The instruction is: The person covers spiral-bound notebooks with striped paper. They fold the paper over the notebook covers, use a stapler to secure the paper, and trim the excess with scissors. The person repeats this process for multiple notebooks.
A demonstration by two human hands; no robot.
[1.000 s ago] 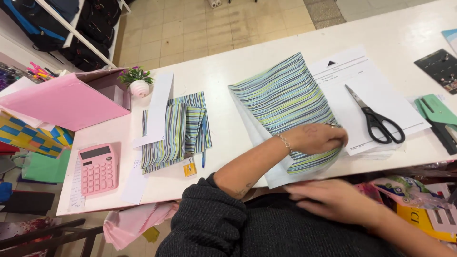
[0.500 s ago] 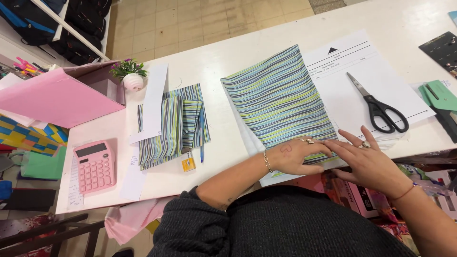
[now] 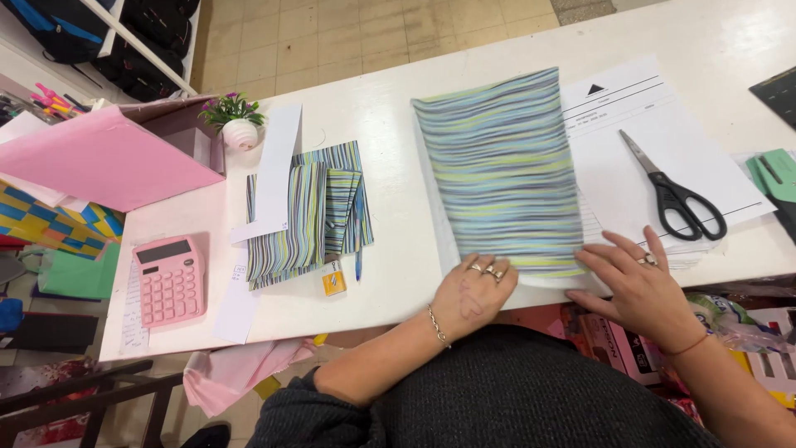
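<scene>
1. Left hand [image 3: 474, 292] flat, fingers spread, pressing the near left corner of the striped blue, green and grey sheet of wrapping paper [image 3: 506, 170]; no closed grip, nothing pinched.
2. Right hand [image 3: 637, 282] likewise open, palm down at the sheet's near right corner, fingertips half on the stripes and half on the white printed paper [image 3: 663, 116] beneath; grip fully open, holding nothing.
3. Changed over the last second: right hand, then down off the desk edge near the lap, now up on the white desk [image 3: 390, 108] beside the left; left hand moved from the middle of the sheet's near edge to its left corner.
4. Striped sheet now lying squarer and flatter, long side running from 6 to 12 o'clock, centre of the desk, pinned by both hands at 6 o'clock. Read as smoothing and lining up of the near edge, now a two-handed job.
5. At 3 o'clock of the sheet: black-handled scissors [image 3: 676, 195] on the white paper, untouched, just apart from the right fingertips.
6. At 9 o'clock: folded pile of the same striped paper [image 3: 311, 220] with a white strip across it; farther out, pink pocket calculator [image 3: 168, 280].
7. At 10 o'clock: small white pot with green plant [image 3: 239, 124] and pink open box lid [image 3: 99, 158].
</scene>
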